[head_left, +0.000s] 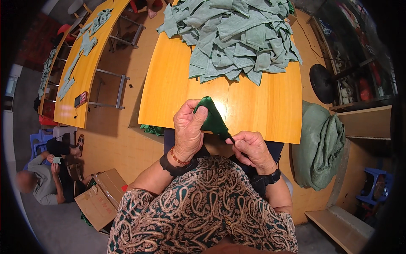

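Above the near edge of the table, my left hand point(189, 127) is closed on a dark green velvety cloth piece point(214, 121), its thumb pressed on the cloth near the top. The piece looks folded into a triangle that narrows toward my right hand. My right hand point(252, 150) pinches a thin dark strip point(229, 140) at the lower right corner of the cloth; whether it is a cord, a stick or the cloth's own tip I cannot tell. Farther back on the yellow table point(169, 91) lies a large heap of pale green cloth pieces point(237, 40).
A large green sack point(319, 148) stands on the floor right of the table, near a black round fan base point(321, 83). At left, a second yellow table point(91, 63) bears cloth pieces. A seated person point(48, 178) holds a small pale piece beside a cardboard box point(99, 201).
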Motion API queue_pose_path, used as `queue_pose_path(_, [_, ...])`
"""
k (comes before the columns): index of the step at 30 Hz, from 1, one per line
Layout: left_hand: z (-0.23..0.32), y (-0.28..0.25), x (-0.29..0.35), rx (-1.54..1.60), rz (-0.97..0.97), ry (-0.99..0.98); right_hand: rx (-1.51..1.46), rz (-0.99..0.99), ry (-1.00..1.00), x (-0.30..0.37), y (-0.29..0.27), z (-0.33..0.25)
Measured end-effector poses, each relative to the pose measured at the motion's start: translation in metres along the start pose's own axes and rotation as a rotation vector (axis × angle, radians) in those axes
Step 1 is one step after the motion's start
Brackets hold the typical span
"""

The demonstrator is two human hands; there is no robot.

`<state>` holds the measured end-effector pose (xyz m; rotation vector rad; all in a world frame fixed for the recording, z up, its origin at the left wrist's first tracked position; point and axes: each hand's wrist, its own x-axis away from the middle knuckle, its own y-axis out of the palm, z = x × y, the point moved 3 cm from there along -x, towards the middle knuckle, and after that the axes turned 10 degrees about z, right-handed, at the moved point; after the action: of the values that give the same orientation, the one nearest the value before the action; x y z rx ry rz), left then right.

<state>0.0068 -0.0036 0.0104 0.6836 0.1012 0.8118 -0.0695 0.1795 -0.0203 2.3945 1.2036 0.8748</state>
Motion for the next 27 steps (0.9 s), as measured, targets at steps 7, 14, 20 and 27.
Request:
queue_pose_path(7, [-0.004, -0.003, 0.004, 0.016, -0.063, -0.026, -0.046, 0.012, -0.006, -0.006, 0.007, 0.0])
queue_pose_path(14, [0.0, -0.003, 0.003, -0.011, -0.039, 0.03, -0.073, 0.024, 0.013, -0.002, 0.013, -0.004])
queue_pose_path(20, [-0.002, 0.001, 0.003, 0.048, -0.045, 0.013, -0.028, 0.017, 0.01, 0.003, 0.007, -0.008])
queue_pose_path(27, [-0.002, 0.005, 0.004, 0.143, 0.004, -0.044, -0.057, 0.033, -0.011, 0.001, 0.01, -0.002])
